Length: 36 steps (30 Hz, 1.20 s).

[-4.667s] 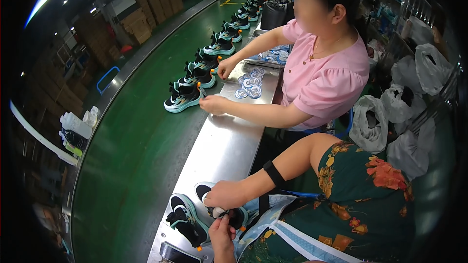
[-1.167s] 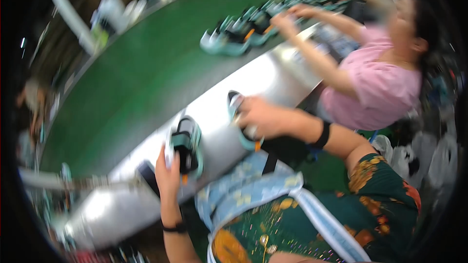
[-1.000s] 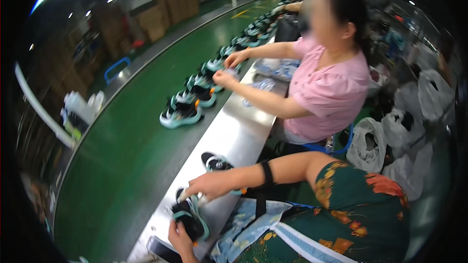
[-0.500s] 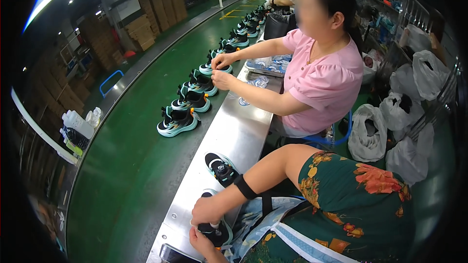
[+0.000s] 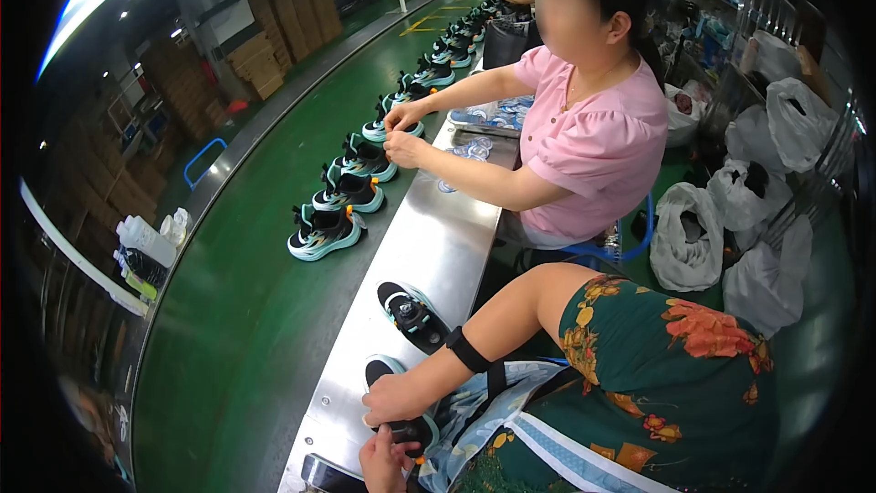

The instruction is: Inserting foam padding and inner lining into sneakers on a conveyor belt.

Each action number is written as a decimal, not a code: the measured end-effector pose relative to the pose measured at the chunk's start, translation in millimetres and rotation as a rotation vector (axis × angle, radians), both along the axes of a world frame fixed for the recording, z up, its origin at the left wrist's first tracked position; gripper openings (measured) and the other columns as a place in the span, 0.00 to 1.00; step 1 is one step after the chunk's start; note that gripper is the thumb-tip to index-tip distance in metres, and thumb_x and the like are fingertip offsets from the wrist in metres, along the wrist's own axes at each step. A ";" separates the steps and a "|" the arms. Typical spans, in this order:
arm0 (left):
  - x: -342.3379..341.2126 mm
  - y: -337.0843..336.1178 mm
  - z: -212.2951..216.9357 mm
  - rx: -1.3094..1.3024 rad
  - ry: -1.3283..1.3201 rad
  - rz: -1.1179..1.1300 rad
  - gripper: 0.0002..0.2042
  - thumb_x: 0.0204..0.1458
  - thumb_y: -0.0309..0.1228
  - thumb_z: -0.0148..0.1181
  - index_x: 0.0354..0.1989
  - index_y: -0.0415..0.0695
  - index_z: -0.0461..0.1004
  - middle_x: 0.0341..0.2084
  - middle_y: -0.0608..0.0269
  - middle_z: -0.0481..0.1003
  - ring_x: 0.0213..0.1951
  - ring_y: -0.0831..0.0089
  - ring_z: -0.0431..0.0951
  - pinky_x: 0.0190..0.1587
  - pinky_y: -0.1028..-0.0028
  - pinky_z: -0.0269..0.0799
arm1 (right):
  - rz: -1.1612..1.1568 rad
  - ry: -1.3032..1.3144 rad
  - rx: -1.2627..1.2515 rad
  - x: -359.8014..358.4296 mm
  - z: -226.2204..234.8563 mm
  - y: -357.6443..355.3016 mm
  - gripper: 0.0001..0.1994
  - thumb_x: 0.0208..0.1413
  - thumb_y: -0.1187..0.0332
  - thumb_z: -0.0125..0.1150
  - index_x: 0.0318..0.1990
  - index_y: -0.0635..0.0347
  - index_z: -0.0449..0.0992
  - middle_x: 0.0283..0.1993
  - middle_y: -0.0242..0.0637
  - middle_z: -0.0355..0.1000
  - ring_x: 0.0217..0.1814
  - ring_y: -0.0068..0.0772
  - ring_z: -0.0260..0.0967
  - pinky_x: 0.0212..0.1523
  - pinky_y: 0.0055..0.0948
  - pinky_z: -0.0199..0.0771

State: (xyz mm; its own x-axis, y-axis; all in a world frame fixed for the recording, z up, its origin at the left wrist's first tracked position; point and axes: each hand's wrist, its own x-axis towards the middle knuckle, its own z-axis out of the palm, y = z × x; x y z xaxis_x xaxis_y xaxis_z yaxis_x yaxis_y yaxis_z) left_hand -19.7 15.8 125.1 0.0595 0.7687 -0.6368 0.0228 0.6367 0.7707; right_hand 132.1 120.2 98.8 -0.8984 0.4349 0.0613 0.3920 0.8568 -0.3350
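A black shoe with a teal sole (image 5: pixel 412 427) lies at the near end of the steel table (image 5: pixel 438 237). My right hand (image 5: pixel 400 397), a black band on its wrist, presses on top of this shoe. From the lower edge, my left hand (image 5: pixel 383 464) grips the shoe's near side. A second black and teal shoe (image 5: pixel 412 315) lies loose on the table just beyond, touched by neither hand.
A green conveyor belt (image 5: pixel 246 338) runs along the table's left and carries a row of teal shoes (image 5: pixel 324 230). A co-worker in a pink top (image 5: pixel 598 141) sits beyond me, hands (image 5: pixel 401 132) at a shoe. White bags (image 5: pixel 721 237) hang at the right.
Both my hands have drawn the near shoe closer to me and settled on it. The second shoe stays where it lay. The belt's shoes have come nearer.
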 end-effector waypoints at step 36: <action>13.7 -20.8 -37.7 0.048 -0.124 0.105 0.14 0.59 0.38 0.48 0.38 0.37 0.70 0.21 0.57 0.75 0.17 0.78 0.70 0.17 0.81 0.61 | -0.178 0.235 -0.512 19.6 11.9 -7.2 0.17 0.42 0.60 0.67 0.37 0.62 0.75 0.32 0.49 0.75 0.36 0.51 0.73 0.36 0.41 0.70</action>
